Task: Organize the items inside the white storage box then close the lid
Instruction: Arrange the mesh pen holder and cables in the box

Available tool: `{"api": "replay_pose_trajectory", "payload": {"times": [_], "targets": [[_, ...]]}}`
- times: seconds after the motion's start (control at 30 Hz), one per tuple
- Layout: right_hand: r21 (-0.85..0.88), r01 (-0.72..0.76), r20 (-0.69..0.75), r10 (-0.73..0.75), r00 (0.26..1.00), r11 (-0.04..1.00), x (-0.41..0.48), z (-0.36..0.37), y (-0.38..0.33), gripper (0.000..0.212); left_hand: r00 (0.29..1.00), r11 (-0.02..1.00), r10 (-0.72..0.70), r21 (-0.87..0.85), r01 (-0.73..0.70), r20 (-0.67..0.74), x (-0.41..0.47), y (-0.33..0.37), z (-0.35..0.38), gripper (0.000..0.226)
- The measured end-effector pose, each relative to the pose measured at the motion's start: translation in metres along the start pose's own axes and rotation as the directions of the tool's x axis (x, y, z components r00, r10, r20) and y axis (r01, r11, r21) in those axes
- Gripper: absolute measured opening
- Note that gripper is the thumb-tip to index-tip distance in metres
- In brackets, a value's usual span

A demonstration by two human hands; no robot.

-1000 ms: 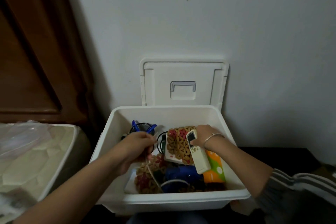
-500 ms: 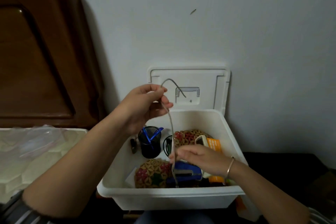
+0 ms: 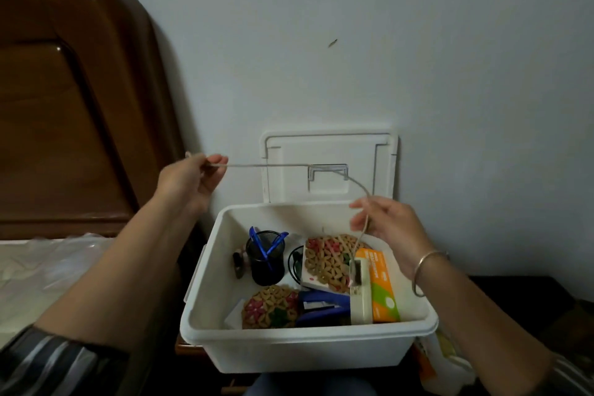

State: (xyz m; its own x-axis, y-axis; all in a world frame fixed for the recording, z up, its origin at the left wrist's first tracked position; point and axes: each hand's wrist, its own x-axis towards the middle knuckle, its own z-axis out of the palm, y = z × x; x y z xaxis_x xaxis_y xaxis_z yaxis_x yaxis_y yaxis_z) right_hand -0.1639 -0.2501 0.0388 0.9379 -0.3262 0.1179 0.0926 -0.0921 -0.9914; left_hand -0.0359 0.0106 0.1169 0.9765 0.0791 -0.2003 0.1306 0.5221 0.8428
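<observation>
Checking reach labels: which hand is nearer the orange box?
Right. The right hand hovers just above the orange box; the left hand is raised well off to the left.

You have only one view, a wide-angle camera on your head that looks forward and down from close above the white box (image 3: 305, 354), faces the wall (image 3: 418, 42) behind it, and catches the wooden headboard (image 3: 64, 90) at the left edge.
</observation>
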Motion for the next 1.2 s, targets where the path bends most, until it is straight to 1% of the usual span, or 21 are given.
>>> {"api": "replay_pose_trajectory", "payload": {"times": [0.07, 0.13, 0.2, 0.27, 0.33, 0.43, 0.47, 0.5, 0.57, 0.6, 0.7, 0.77, 0.87, 0.93, 1.0, 1.03, 1.13, 1.2], "targets": [[0.191, -0.043, -0.009, 0.046, 0.999, 0.981, 0.008, -0.003, -0.018, 0.022, 0.998, 0.998, -0.067, 0.020, 0.068, -0.021, 0.004, -0.018, -0.009, 0.021], [0.285, -0.060, 0.009, 0.059, 0.998, 0.957, 0.015, -0.002, -0.034, 0.021, 0.989, 0.987, -0.146, 0.077, 0.144, 0.011, 0.004, -0.035, -0.015, 0.012], [0.338, -0.069, 0.041, 0.059, 0.997, 0.939, 0.023, 0.002, -0.048, 0.021, 0.971, 0.964, -0.223, 0.171, 0.205, 0.089, -0.002, -0.050, -0.016, 0.019], [0.386, -0.083, 0.077, 0.057, 0.995, 0.919, 0.029, 0.008, -0.057, 0.021, 0.940, 0.926, -0.291, 0.301, 0.229, 0.179, -0.014, -0.063, -0.011, 0.028], [0.432, -0.098, 0.107, 0.057, 0.993, 0.896, 0.033, 0.015, -0.063, 0.020, 0.898, 0.882, -0.323, 0.438, 0.172, 0.298, -0.031, -0.073, -0.001, 0.033], [0.477, -0.103, 0.139, 0.041, 0.989, 0.873, 0.038, 0.028, -0.065, 0.020, 0.782, 0.823, -0.354, 0.568, 0.001, 0.512, -0.058, -0.086, 0.015, 0.042], [0.480, -0.096, 0.141, 0.031, 0.990, 0.872, 0.039, 0.032, -0.065, 0.021, 0.750, 0.800, -0.353, 0.596, -0.069, 0.560, -0.066, -0.089, 0.019, 0.041], [0.484, -0.085, 0.137, 0.020, 0.990, 0.871, 0.039, 0.036, -0.064, 0.021, 0.737, 0.775, -0.333, 0.615, -0.141, 0.588, -0.072, -0.091, 0.022, 0.036], [0.492, -0.056, 0.108, 0.002, 0.994, 0.869, 0.040, 0.037, -0.061, 0.021, 0.760, 0.740, -0.239, 0.620, -0.260, 0.604, -0.078, -0.092, 0.028, 0.024], [0.497, -0.039, 0.082, -0.003, 0.997, 0.867, 0.040, 0.035, -0.060, 0.021, 0.772, 0.742, -0.191, 0.605, -0.290, 0.606, -0.078, -0.091, 0.029, 0.022], [0.505, -0.018, 0.010, 0.015, 1.000, 0.863, 0.040, 0.021, -0.054, 0.021, 0.778, 0.789, -0.121, 0.536, -0.301, 0.616, -0.072, -0.079, 0.023, 0.026], [0.507, -0.030, -0.010, 0.040, 0.999, 0.861, 0.039, 0.012, -0.047, 0.021, 0.798, 0.784, -0.081, 0.533, -0.319, 0.597, -0.063, -0.072, 0.016, 0.028], [0.520, -0.032, -0.058, 0.073, 0.996, 0.853, 0.040, -0.002, -0.034, 0.021, 0.863, 0.741, 0.018, 0.573, -0.351, 0.506, -0.046, -0.060, 0.003, 0.028], [0.534, -0.022, -0.125, 0.105, 0.987, 0.845, 0.043, -0.015, -0.026, 0.021, 0.907, 0.781, 0.044, 0.553, -0.292, 0.419, -0.034, -0.048, -0.007, 0.029], [0.523, -0.020, -0.201, 0.146, 0.969, 0.852, 0.047, -0.032, -0.018, 0.022, 0.944, 0.852, 0.048, 0.480, -0.209, 0.326, -0.021, -0.035, -0.020, 0.028], [0.507, -0.025, -0.231, 0.164, 0.959, 0.861, 0.050, -0.042, -0.013, 0.023, 0.958, 0.871, 0.059, 0.453, -0.187, 0.282, -0.014, -0.029, -0.026, 0.028], [0.480, -0.052, -0.299, 0.219, 0.929, 0.876, 0.058, -0.066, -0.001, 0.022, 0.983, 0.898, 0.098, 0.412, -0.155, 0.156, 0.008, -0.014, -0.044, 0.031], [0.488, -0.067, -0.324, 0.252, 0.912, 0.871, 0.060, -0.078, 0.002, 0.019, 0.992, 0.905, 0.070, 0.413, -0.106, 0.102, 0.019, -0.009, -0.054, 0.033]]}}
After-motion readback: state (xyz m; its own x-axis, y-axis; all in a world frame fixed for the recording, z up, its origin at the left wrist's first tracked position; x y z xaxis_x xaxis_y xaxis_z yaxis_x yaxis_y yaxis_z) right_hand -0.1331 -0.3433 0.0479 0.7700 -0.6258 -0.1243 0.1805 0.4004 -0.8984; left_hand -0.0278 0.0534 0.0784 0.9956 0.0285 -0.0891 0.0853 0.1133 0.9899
